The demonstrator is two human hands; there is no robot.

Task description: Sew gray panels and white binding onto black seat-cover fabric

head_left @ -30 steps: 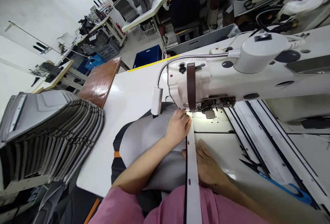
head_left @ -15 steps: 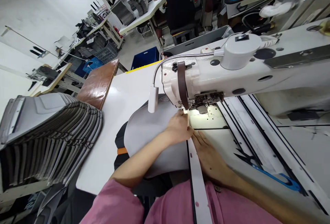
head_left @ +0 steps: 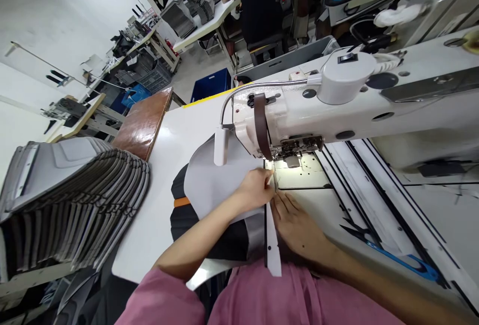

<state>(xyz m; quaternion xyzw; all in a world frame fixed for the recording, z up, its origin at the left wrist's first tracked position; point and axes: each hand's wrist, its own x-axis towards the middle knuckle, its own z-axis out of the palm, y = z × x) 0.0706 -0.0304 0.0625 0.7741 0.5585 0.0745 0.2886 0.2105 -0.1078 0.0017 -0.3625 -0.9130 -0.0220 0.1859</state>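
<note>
Beneath the head of a white sewing machine (head_left: 295, 115), the left hand (head_left: 255, 188) is closed, its thumb and fingertips gripping a white strip (head_left: 272, 240) with a black edge, close to the lit needle area. Whether it also pinches the grey fabric panel (head_left: 213, 180) cannot be told. The right hand (head_left: 299, 222) is open, palm down, with its fingers extended and their tips beside the strip, close to the left hand; it grips nothing visible.

The strip runs from the needle area between the two hands toward the person's pink top (head_left: 262, 295), and its cut end shows near the top. The panel lies on the white table (head_left: 138, 235) to the left of the strip, partly under the left forearm, with black sections and an orange band (head_left: 181, 201) at its side.

A small white lamp (head_left: 221, 146) on a bendy metal neck hangs over the panel, and a brown strap (head_left: 262, 125) crosses the front of the machine head. Scissors (head_left: 392, 255) with blue handles lie to the right, by several long strips (head_left: 389, 200). At the far left stands a thick stack of grey pieces (head_left: 82, 200). Beyond the table are a brown board (head_left: 142, 123), a blue bin (head_left: 211, 85) and another person in a dark top (head_left: 256, 3).
</note>
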